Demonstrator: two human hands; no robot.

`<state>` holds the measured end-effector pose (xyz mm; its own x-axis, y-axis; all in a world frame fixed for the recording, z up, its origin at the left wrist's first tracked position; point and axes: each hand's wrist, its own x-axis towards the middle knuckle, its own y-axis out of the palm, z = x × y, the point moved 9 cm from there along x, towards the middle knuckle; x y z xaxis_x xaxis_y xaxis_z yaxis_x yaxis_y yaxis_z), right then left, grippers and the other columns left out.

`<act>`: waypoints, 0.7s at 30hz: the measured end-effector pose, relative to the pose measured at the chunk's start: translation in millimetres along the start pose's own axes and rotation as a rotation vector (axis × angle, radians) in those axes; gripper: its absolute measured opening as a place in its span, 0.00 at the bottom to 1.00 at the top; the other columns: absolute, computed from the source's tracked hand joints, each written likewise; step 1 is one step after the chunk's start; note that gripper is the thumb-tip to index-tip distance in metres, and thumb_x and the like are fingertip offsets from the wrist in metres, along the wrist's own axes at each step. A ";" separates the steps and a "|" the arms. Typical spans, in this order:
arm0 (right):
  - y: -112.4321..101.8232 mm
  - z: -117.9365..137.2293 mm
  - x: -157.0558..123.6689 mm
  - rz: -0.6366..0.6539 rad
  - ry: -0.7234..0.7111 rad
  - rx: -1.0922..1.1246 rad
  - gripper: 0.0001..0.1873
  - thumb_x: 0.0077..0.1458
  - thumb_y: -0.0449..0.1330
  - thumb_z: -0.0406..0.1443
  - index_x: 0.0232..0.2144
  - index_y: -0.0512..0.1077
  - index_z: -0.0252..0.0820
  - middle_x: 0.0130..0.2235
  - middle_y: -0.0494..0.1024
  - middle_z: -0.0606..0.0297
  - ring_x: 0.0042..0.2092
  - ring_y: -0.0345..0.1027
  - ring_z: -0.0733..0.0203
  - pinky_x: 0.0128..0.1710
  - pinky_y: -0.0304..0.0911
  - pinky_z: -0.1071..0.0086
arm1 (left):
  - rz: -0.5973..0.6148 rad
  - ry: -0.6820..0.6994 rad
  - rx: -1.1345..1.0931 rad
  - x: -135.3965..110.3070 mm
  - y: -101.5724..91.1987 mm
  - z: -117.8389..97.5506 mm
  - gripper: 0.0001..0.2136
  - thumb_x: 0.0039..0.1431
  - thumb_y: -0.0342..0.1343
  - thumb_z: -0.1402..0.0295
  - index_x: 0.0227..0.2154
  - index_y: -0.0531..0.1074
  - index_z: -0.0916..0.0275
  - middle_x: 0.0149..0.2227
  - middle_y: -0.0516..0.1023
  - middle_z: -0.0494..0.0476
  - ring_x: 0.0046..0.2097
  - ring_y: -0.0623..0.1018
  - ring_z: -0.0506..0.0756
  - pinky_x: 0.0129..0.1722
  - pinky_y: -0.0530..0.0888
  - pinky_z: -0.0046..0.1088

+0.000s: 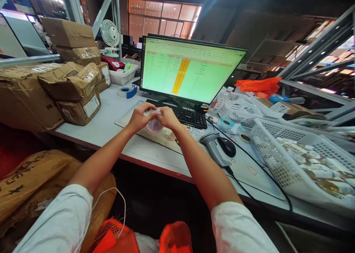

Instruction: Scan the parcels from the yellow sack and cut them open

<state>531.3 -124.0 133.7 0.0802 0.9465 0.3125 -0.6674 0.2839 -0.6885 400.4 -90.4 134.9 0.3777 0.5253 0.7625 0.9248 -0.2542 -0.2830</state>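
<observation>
L hand (140,117) & R hand (168,118) both pinch small clear packet (154,125), held btwn them w/ fingertips closed on its top edge, over worktop (108,110) just in front of keyboard (191,117).

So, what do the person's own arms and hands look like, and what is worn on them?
Both arms wear short white sleeves, the left sleeve and the right sleeve. The forearms below them are bare. The left hand and the right hand have no gloves, and no watch or bracelet shows. A thin white cable loops beside the left sleeve.
</observation>
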 end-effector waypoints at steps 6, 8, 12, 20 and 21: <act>0.9 -28.0 2.7 -0.374 0.105 0.595 0.14 0.48 0.65 0.46 0.29 0.72 0.42 0.30 0.75 0.68 0.33 0.65 0.62 0.35 0.62 0.69 | -0.075 -0.408 -0.251 -59.7 -8.4 86.4 0.50 0.45 0.72 0.45 0.67 0.56 0.59 0.69 0.62 0.73 0.66 0.69 0.68 0.61 0.69 0.45; 16.2 -28.8 -1.3 -0.344 0.094 0.674 0.15 0.44 0.66 0.46 0.29 0.71 0.42 0.29 0.73 0.70 0.33 0.64 0.63 0.35 0.62 0.70 | 0.004 -0.477 -0.322 -75.8 4.5 99.1 0.54 0.43 0.73 0.46 0.68 0.54 0.62 0.68 0.63 0.74 0.67 0.68 0.69 0.64 0.67 0.46; 24.9 -26.4 -2.5 -0.382 0.083 0.712 0.19 0.43 0.67 0.49 0.29 0.68 0.44 0.28 0.70 0.72 0.32 0.62 0.64 0.34 0.62 0.70 | 0.107 -0.554 -0.242 -92.7 20.1 101.4 0.50 0.43 0.75 0.51 0.65 0.58 0.64 0.63 0.70 0.71 0.65 0.70 0.69 0.66 0.66 0.46; -88.2 32.4 -21.1 -0.687 -0.231 0.488 0.25 0.64 0.56 0.59 0.40 0.69 0.45 0.37 0.75 0.65 0.42 0.75 0.60 0.43 0.73 0.66 | 0.133 -0.537 -0.131 -97.7 20.5 106.9 0.48 0.46 0.73 0.59 0.68 0.54 0.60 0.60 0.72 0.67 0.59 0.75 0.65 0.61 0.70 0.44; -110.6 38.3 -40.4 -0.693 -0.263 0.399 0.24 0.66 0.55 0.58 0.42 0.71 0.44 0.37 0.76 0.64 0.42 0.75 0.60 0.42 0.73 0.66 | 0.130 -0.529 -0.132 -97.8 19.3 107.4 0.46 0.48 0.71 0.60 0.67 0.55 0.59 0.60 0.72 0.67 0.58 0.76 0.64 0.60 0.71 0.44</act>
<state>573.5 -199.5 222.3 0.4263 0.4973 0.7556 -0.7460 0.6657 -0.0173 386.2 -59.4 -7.7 0.4907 0.8101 0.3208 0.8685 -0.4255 -0.2541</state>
